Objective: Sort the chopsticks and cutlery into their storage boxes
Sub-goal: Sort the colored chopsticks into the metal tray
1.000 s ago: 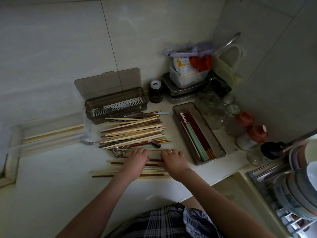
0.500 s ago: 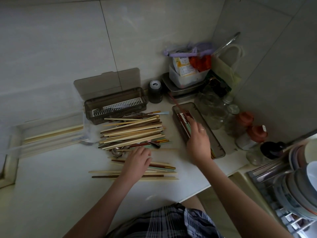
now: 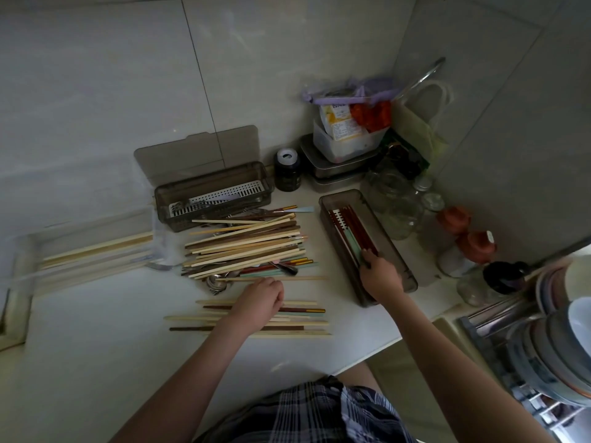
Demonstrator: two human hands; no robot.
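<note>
Over the right storage box [image 3: 398, 251], your right hand [image 3: 380, 274] fingers pinch the red chopsticks' [image 3: 359, 228] near ends; lay them parallel, then release. Left hand [image 3: 260, 303] curls on the near row [image 3: 297, 324].

The counter [image 3: 96, 362] is smooth, pale and faintly glossy, and the wall tiles [image 3: 96, 91] behind it have a soft sheen. The two storage boxes [image 3: 213, 199] [image 3: 399, 266] are smoky, translucent plastic; the left one holds a white perforated plastic insert [image 3: 224, 193]. Most chopsticks in the pile [image 3: 246, 244] look like pale matt wood or bamboo, some dark brown, a few lacquer-smooth in red or mint with shiny gold tips. A spoon [image 3: 217, 284] under them is polished metal. The stacked tins [image 3: 335, 167] are brushed metal, the jars [image 3: 393, 199] clear glass. The shirt [image 3: 319, 414] is checked woven cloth.
</note>
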